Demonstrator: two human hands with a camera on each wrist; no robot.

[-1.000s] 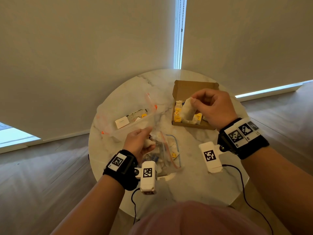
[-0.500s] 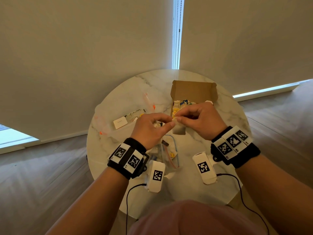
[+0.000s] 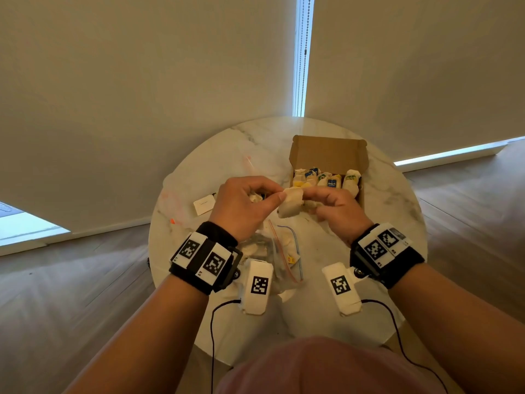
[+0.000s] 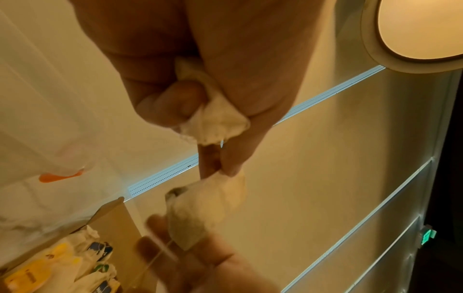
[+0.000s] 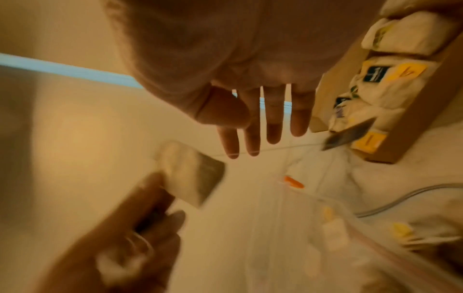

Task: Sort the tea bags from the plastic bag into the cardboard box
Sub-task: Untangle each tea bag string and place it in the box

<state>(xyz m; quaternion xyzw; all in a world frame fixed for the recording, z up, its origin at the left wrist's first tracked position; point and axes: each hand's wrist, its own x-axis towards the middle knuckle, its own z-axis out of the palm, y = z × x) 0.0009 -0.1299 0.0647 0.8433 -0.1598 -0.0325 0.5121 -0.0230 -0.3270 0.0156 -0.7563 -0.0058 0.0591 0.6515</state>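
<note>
My left hand [image 3: 277, 197] pinches the top of a pale tea bag [image 3: 289, 204] between thumb and forefinger, above the table's middle. The left wrist view shows that tea bag [image 4: 208, 208] hanging from the fingertips [image 4: 225, 170] and a second, crumpled tea bag [image 4: 215, 119] tucked in the palm. My right hand [image 3: 335, 209] is close beside it; its fingers [image 5: 250, 128] are straight, the bag's string lies across their tips, and its paper tag [image 5: 348, 134] dangles. The open cardboard box [image 3: 326, 152] behind holds several tea bags. A clear zip plastic bag [image 3: 284, 251] with tea bags lies under my wrists.
A round marble table [image 3: 397, 223] carries everything. A second clear plastic bag [image 3: 176, 200] with orange marks and a white card [image 3: 204, 204] lies at the left. Pale walls stand close behind the table, and wooden floor surrounds it.
My right hand left the box, where it held a tea bag, and came to meet my left hand. The left hand rose from the plastic bag with a tea bag.
</note>
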